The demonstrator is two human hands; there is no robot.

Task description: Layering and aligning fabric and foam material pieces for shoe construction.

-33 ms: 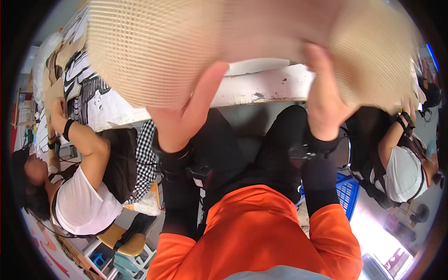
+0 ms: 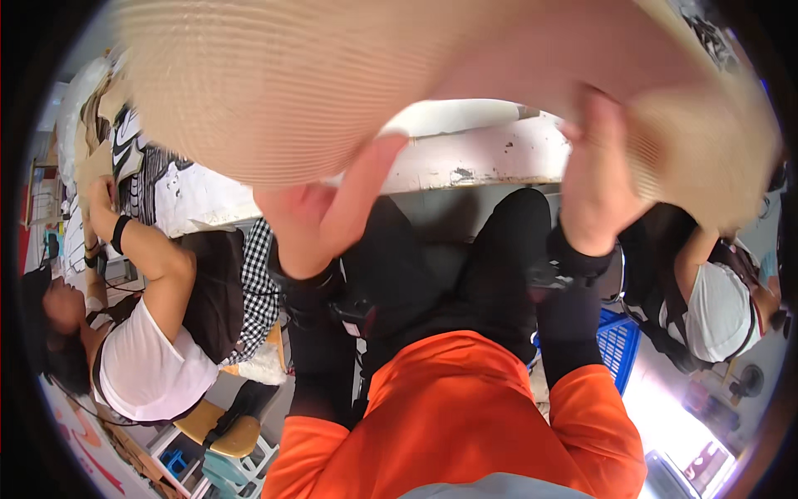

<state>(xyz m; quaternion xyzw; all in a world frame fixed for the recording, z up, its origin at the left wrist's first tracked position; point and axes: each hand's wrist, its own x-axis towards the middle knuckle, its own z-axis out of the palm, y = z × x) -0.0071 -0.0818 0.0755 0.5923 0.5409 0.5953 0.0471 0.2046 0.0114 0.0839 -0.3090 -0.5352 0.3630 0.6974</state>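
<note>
A large beige ribbed piece, which looks like knit fabric (image 2: 274, 100), is held up in front of me over the table edge. A smooth mauve-brown area shows along its middle, and motion blurs much of it. My left hand (image 2: 320, 220) grips the lower left edge, thumb on the near side and the other fingers partly hidden. On the right, my right hand (image 2: 600, 187) pinches the piece where the mauve area meets the beige, its thumb pointing up. Some of those fingers are hidden behind the piece.
A white table (image 2: 474, 162) with a worn edge runs across in front. Black-and-white patterned pieces (image 2: 154, 179) lie on its left. One person (image 2: 150, 358) works at left, another (image 2: 715, 303) at right. A blue plastic basket (image 2: 617, 341) stands by my right side.
The ribbed piece has shifted and tilted, its right part swinging outward and down. My right hand has moved slightly right; my left hand is a little lower. Both hands keep their grip.
</note>
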